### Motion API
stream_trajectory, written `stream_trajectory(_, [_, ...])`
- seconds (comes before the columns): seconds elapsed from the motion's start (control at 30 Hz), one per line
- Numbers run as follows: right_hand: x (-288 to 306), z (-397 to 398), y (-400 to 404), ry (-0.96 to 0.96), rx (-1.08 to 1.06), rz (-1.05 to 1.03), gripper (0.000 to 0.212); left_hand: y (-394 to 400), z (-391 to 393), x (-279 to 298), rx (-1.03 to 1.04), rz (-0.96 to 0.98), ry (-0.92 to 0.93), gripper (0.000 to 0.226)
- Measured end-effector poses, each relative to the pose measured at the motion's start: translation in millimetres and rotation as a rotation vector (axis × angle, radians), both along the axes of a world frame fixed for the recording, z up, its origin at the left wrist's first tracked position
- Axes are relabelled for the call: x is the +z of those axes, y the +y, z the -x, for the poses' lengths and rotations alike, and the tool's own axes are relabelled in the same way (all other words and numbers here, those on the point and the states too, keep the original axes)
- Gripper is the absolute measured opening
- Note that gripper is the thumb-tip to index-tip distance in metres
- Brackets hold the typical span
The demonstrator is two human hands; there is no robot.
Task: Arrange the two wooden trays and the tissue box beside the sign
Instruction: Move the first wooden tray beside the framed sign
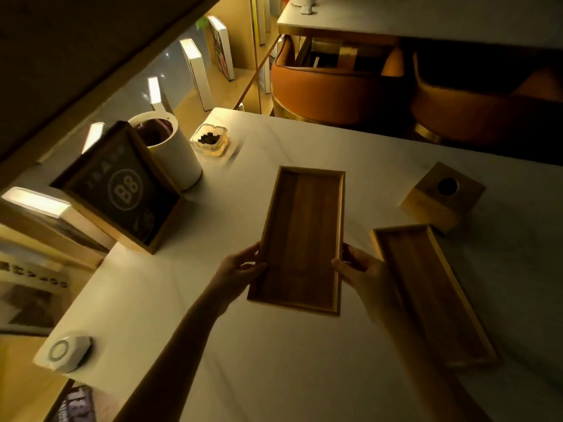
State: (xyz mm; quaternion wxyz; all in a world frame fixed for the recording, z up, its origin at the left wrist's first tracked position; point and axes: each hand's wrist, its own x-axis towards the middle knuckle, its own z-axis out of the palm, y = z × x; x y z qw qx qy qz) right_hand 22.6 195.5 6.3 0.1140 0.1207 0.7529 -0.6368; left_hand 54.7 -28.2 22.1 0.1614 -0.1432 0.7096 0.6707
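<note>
A long wooden tray (303,236) is in the middle of the white table (249,354), held by both hands at its near end. My left hand (240,269) grips its left edge and my right hand (359,269) grips its right edge. A second wooden tray (432,293) lies flat on the table to the right, just beyond my right wrist. The wooden tissue box (441,196), a cube with a round hole on top, stands at the far right. The dark framed sign (122,190) marked B8 stands tilted at the table's left edge.
A white cylindrical bin (179,156) stands behind the sign, with a glass ashtray (209,141) beside it. A white round-buttoned device (64,350) sits at the near left corner. Orange chairs (335,86) stand beyond the far edge. Lit shelves with books run along the left.
</note>
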Motion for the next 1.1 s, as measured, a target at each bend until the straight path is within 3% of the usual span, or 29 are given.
stream_trajectory(0.33, [18.0, 11.1, -96.4, -0.001, 0.028, 0.087, 0.037, -90.3, 9.1, 18.6, 0.078, 0.236, 0.115, 0.040])
stream_trajectory(0.67, [-0.4, 35.8, -183.8, -0.036, 0.026, 0.045, 0.042, -162.4, 35.0, 6.9, 0.134, 0.357, 0.029, 0.040])
stream_trajectory(1.0, [-33.7, 55.9, -222.6, -0.147, 0.009, 0.043, 0.047, -184.2, 53.1, -33.6, 0.136, 0.650, -0.046, 0.031])
stream_trajectory(1.1, [-40.6, 59.5, -225.5, -0.170, 0.012, 0.016, 0.049, -180.2, 55.8, -39.2, 0.190, 0.647, -0.066, 0.031])
